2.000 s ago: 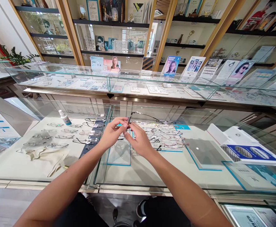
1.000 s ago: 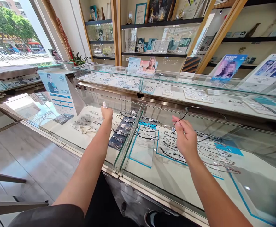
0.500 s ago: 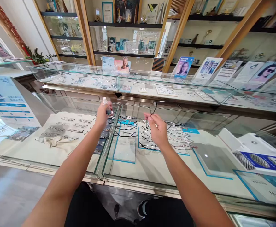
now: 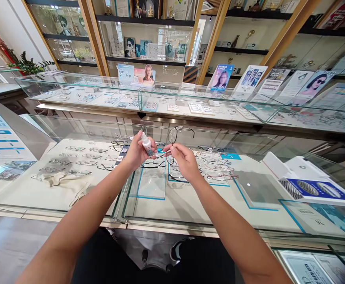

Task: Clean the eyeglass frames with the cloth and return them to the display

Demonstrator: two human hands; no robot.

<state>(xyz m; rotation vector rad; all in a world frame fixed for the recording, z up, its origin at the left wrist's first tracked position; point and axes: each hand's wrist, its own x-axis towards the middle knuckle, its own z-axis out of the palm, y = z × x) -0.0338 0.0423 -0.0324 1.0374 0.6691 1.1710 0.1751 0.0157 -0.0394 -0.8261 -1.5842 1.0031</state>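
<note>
A small white spray bottle (image 4: 147, 146) is in my left hand (image 4: 137, 152), its fingers wrapped round it and its nozzle pointing up. My right hand (image 4: 184, 157) pinches a pair of thin dark-framed glasses (image 4: 173, 136), held upright just right of the bottle; one temple arm reaches out to the right. The bottle and the glasses are close but apart. Both hands are above the glass display case (image 4: 148, 215), where rows of glasses (image 4: 216, 167) lie below them. A beige cloth (image 4: 62, 180) lies crumpled on the left part of the case.
A white and blue box (image 4: 314, 185) stands open on the right of the case. At the far left is a large printed sign (image 4: 0, 134). Another glass counter (image 4: 101, 96) with small upright posters (image 4: 221, 77) runs behind, before wooden shelves.
My left hand has moved right and turned, bringing the bottle nearer the glasses and more into view. My right hand has shifted left with the glasses. The camera view has shifted slightly.
</note>
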